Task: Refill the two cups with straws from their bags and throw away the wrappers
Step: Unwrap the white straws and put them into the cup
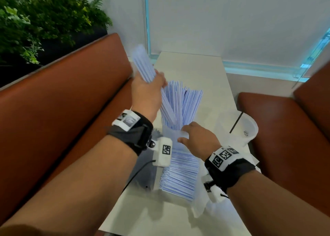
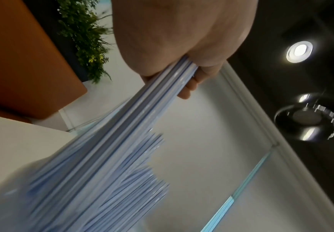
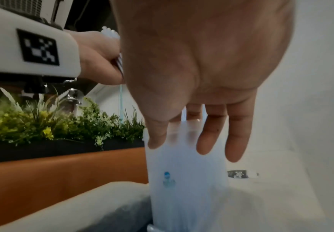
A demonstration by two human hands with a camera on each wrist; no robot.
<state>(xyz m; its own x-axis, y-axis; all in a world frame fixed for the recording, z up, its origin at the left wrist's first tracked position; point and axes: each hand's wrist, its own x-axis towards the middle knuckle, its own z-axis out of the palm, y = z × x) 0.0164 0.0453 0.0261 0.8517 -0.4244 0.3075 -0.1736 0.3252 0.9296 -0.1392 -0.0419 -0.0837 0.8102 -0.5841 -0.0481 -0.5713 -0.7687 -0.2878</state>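
My left hand [image 1: 151, 82] [image 2: 192, 75] grips a bundle of paper-wrapped straws [image 1: 142, 64] [image 2: 134, 119], tilted, with its lower ends inside a translucent white cup [image 1: 169, 134] [image 3: 186, 180] on the table. More straws [image 1: 184, 101] stand fanned out in that cup. My right hand [image 1: 183, 134] [image 3: 192, 146] is at the cup's rim, fingers straight and spread; whether they clasp the cup is unclear. A second cup [image 1: 250, 128] stands to the right, with no straws showing. A pile of straws [image 1: 180, 175] lies on the table below the cup.
The narrow white table [image 1: 196, 69] runs between two brown benches [image 1: 62, 110] [image 1: 285, 128]. Clear plastic wrapping [image 1: 200, 207] lies by the straw pile near my right wrist. Plants [image 1: 44, 21] stand behind the left bench. A frosted glass wall closes off the far end.
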